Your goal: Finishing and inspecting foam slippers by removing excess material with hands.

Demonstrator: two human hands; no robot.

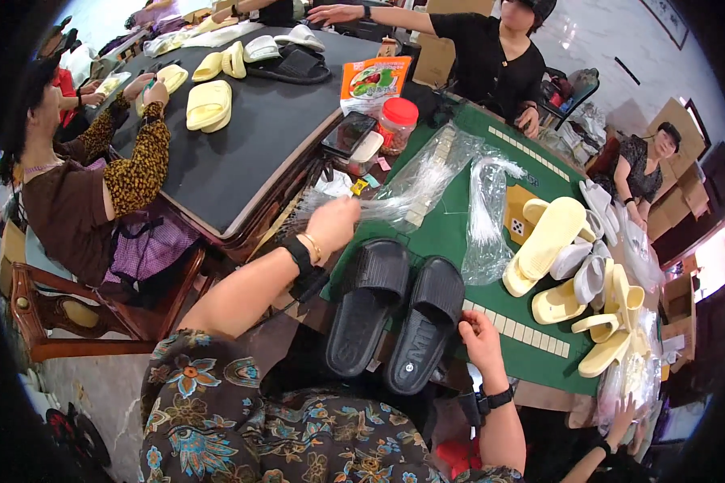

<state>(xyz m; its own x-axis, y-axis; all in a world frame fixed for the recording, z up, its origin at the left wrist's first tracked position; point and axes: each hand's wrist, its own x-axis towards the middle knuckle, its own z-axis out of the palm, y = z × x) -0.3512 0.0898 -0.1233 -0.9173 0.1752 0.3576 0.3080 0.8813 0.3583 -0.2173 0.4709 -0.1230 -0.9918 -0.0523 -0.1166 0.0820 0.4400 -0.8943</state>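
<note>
A pair of black slide sandals, the left sandal (368,306) and the right sandal (427,322), lies side by side at the near table edge, toes away from me. My right hand (483,342) is closed at the right sandal's outer edge, fingers curled against it. Beyond the left sandal, my left hand (333,225) is closed over a bundle of thin clear plastic strands (379,210); its fingertips are hidden. More strands (487,205) lie in a clear bag to the right.
Cream slides (546,245) and grey slides (592,274) crowd the green table (439,245) at right, beside rows of tiles (517,328). A red-lidded jar (397,125) stands ahead. A co-worker (72,177) sits at the dark table (217,173) on the left; others sit around.
</note>
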